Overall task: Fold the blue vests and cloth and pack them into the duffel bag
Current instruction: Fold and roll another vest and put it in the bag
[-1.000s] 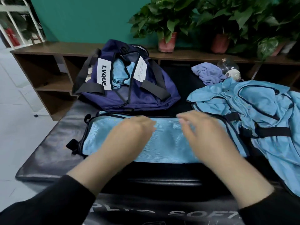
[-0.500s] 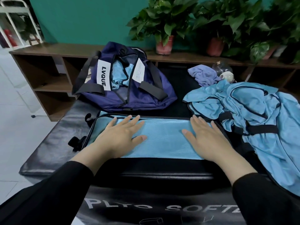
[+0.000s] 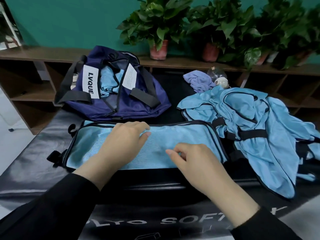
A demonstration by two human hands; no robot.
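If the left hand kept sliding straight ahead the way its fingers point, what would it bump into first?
Probably the dark trim at the far edge of the folded vest under the left hand, then the duffel bag. Depth is hard to judge.

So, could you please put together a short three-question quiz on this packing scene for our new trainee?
1. True or false: the duffel bag is zipped shut and holds nothing.
2. Multiple choice: the lilac cloth lies (A) inside the bag, (B) on the dark surface beyond the heap of unfolded vests, (C) under the left hand.
3. Fill in: both hands are over the ______ vest, the right hand with its fingers curled.

Key
1. False: it is open, with light blue fabric showing inside.
2. B.
3. Folded.
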